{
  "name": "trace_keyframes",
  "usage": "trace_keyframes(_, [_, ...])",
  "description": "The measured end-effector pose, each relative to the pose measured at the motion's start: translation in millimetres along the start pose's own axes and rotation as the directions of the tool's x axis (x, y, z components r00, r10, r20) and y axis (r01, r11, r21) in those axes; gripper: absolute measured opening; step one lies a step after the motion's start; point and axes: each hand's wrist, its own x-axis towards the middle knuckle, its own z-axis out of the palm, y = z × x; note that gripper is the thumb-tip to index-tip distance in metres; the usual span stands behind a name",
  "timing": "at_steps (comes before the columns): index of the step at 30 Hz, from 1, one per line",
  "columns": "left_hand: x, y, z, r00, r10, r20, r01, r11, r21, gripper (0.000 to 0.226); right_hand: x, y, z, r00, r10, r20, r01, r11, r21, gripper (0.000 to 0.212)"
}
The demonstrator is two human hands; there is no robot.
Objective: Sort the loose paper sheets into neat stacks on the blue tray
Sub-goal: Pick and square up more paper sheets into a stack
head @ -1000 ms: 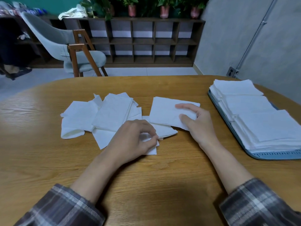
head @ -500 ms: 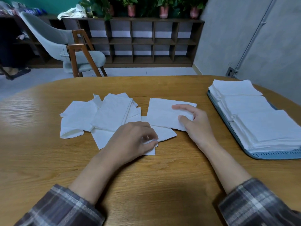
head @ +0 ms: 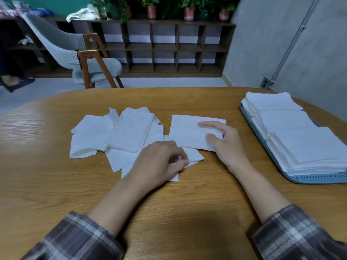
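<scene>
Several loose white paper sheets (head: 120,134) lie overlapping on the wooden table (head: 56,184), left of centre. My left hand (head: 159,162) rests on the near sheets, its thumb and fingers pinching the edge of one sheet (head: 193,156). A flat square sheet (head: 187,132) lies to the right of the heap. My right hand (head: 227,145) holds its right edge between thumb and fingers. At the table's right side the blue tray (head: 319,180) carries three overlapping white stacks (head: 300,139).
A grey chair (head: 75,51) with wooden legs stands beyond the table's far edge. Behind it a dark cubby shelf (head: 165,47) runs along the wall, with potted plants on top. Bare tabletop lies near me.
My right hand has slid the square sheet slightly left, toward the heap. My left hand has shifted a little on the near sheets, keeping its pinch.
</scene>
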Motion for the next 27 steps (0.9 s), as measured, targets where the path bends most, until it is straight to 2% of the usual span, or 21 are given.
trace_keyframes(4, [-2.0,0.2,-7.8,1.000,0.024,-0.004,-0.024,0.995,-0.095,0.007,-1.5,-2.2,-1.6,1.000,-0.012,0.019,0.012,1.000,0.012,0.045])
trace_keyframes(7, [-2.3,2.2,-18.4,0.998,0.014,-0.060,-0.029,0.966,-0.258,0.008,-3.4,-7.8,-2.8,0.996,-0.060,0.062,0.054,0.994,0.093,0.025])
trace_keyframes(8, [-2.2,2.1,-20.4,0.996,0.001,-0.090,-0.028,0.954,-0.300,0.008,-4.9,-10.2,-3.2,0.994,-0.067,0.084,0.056,0.990,0.131,0.023])
trace_keyframes(11, [-1.3,4.4,-22.7,0.977,-0.045,-0.209,-0.036,0.928,-0.371,0.006,-11.5,-16.0,-1.5,0.979,-0.109,0.170,0.079,0.982,0.174,0.035])
trace_keyframes(13, [-0.4,6.9,-22.3,0.965,-0.096,-0.246,-0.021,0.901,-0.434,0.004,-15.5,-16.6,3.2,0.974,-0.108,0.201,0.071,0.981,0.182,0.025])
trace_keyframes(15, [0.7,7.0,-22.7,0.956,-0.170,-0.238,0.029,0.865,-0.501,0.008,-15.2,-14.9,5.7,0.983,-0.076,0.168,0.041,0.979,0.201,0.018])
trace_keyframes(19, [2.3,3.4,-29.6,0.926,-0.292,-0.237,0.112,0.815,-0.568,0.028,-12.2,-13.4,0.0,0.992,0.018,0.128,-0.050,0.966,0.255,0.031])
trace_keyframes(21, [2.4,5.7,-32.0,0.915,-0.323,-0.241,0.119,0.788,-0.603,0.029,-14.0,-17.2,0.1,0.980,-0.022,0.195,-0.032,0.962,0.270,0.029])
trace_keyframes(27, [2.5,11.3,-30.9,0.915,-0.339,-0.217,0.125,0.753,-0.646,0.030,-19.4,-22.0,6.0,0.956,-0.087,0.282,0.016,0.969,0.246,0.060])
